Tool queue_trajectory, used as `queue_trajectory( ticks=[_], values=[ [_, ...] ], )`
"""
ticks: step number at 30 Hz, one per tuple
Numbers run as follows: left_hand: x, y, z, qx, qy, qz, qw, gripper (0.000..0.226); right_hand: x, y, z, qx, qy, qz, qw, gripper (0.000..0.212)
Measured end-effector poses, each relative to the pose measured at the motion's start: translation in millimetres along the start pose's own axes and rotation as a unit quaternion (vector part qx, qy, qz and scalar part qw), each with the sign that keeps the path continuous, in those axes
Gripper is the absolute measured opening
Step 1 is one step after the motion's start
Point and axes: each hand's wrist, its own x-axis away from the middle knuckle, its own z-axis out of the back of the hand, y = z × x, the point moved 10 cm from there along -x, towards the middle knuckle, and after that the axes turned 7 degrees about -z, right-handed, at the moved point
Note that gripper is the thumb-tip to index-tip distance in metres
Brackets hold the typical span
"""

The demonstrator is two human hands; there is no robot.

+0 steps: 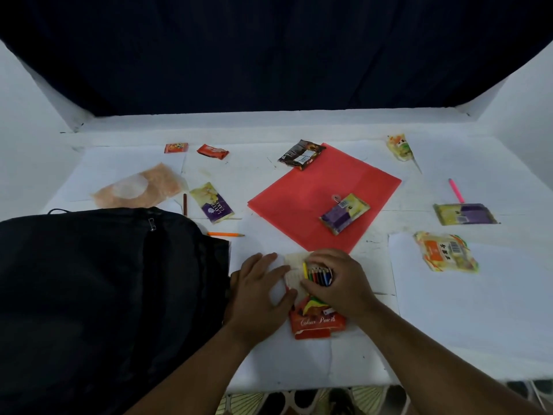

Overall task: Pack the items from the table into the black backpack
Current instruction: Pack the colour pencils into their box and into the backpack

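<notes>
The black backpack (98, 295) lies flat on the left of the white table (478, 310). Just right of it sits a red colour-pencil box (317, 323) with its flap open. My right hand (338, 280) grips a bundle of colour pencils (319, 275) above the box. My left hand (257, 290) lies flat on the table with its fingers touching the box's pale flap (294, 271). A red folder (314, 196) lies in the middle with a purple and yellow snack pack (344, 213) on it.
Scattered snack packs: dark one (300, 154), two small red ones (212, 151), layer-cake pack (212, 202), purple pack (465, 214), orange pack (447, 251), yellow pack (399, 146). An orange pencil (226, 234), pink pen (456, 190), brown pencil (185, 204) and clear pouch (137, 187) lie about.
</notes>
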Motion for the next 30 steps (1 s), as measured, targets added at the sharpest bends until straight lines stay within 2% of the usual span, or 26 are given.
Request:
queue_trajectory(
  ticks=[6, 13, 18, 25, 28, 30],
  values=[
    [-2.1, 0.2, -2.2, -0.008, -0.001, -0.002, 1.0, 0.054, 2.3, 0.9, -6.0, 0.005, -0.037, -0.003, 0.999, 0.054],
    [-3.6, 1.5, 0.1, -0.013, -0.01, 0.007, 1.0, 0.056, 3.1, -2.8, -5.6, -0.011, -0.043, 0.005, 0.999, 0.032],
    [-4.5, 0.3, 0.4, -0.033, -0.017, 0.001, 0.999, 0.053, -0.9, 0.3, -2.9, -0.028, -0.059, -0.017, 0.998, 0.031],
    [-10.2, -0.8, -0.4, -0.029, -0.064, 0.031, 0.997, 0.062, -6.1, 14.4, 6.9, -0.161, -0.171, -0.117, 0.965, 0.029],
    [-21.7, -7.7, -5.0, -0.029, -0.12, 0.075, 0.989, 0.06, -11.4, 12.7, 31.3, -0.275, -0.147, -0.116, 0.943, 0.027],
    [-35.6, -4.1, 5.0, -0.011, -0.08, 0.098, 0.992, 0.048, -15.8, 13.9, 62.2, -0.337, -0.101, -0.099, 0.931, 0.026]
  ],
)
